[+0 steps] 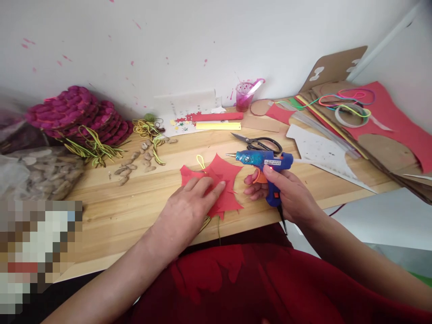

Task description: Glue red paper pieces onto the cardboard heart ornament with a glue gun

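My left hand (189, 204) lies flat, fingers together, pressing on a stack of red leaf-shaped paper cutouts (226, 173) on the wooden table (135, 211). A yellow cord loop (201, 162) sticks out from under the red paper at its far edge. My right hand (286, 193) grips a blue hot glue gun (266, 164) by its handle, a finger near the orange trigger. Its metal nozzle points left, just above the cutouts' upper right edge. A red light glows on the gun.
Black scissors (261, 144) lie just behind the glue gun. Magenta woven pieces (77, 114), yellow-green cords (148, 130) and scattered shells (135, 162) fill the left. Red and yellow paper strips (218, 121), a pink cup (243, 96), cardboard, tape roll (351, 114) and red sheets sit behind and right.
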Demonstrator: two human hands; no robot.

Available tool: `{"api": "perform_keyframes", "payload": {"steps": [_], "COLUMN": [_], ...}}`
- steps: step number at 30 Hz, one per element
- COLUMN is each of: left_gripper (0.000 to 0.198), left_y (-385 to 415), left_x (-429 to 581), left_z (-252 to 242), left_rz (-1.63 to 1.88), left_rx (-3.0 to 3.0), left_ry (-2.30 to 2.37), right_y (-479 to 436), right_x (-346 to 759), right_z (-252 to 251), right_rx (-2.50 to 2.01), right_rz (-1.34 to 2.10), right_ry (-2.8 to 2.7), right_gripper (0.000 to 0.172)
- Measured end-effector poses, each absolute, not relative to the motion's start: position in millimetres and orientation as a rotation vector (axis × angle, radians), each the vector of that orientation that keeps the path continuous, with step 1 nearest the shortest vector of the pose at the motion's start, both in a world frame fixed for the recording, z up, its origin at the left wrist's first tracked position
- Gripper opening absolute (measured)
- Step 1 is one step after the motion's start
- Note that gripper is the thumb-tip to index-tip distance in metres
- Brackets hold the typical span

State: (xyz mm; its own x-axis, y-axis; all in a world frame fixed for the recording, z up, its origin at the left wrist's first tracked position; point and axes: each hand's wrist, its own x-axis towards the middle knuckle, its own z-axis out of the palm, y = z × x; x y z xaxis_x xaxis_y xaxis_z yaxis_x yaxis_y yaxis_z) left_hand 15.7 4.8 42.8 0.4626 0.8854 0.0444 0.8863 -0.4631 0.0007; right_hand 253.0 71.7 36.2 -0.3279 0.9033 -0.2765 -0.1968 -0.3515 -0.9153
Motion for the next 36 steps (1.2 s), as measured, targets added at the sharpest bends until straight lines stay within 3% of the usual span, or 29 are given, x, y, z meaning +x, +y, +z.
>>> {"api": "perform_keyframes", "payload": {"steps": [6, 36], "left_gripper": [0.050, 0.055], "left_y": [6, 21], "left_x": [0, 4], "left_z": [30, 36], "left_rz": [-0.160, -0.193], "left_rx": [-2.685, -2.681], "left_ry": [-1.381, -1.585], "right_y": [70, 73], "right_x": [250, 252], "right_z": [37, 32], "right_rx": [-1.048, -1.012], "right_rz": [1.792, 1.784], "right_ry": [-1.062, -1.056], "right_gripper": [0.034, 0.038]}}
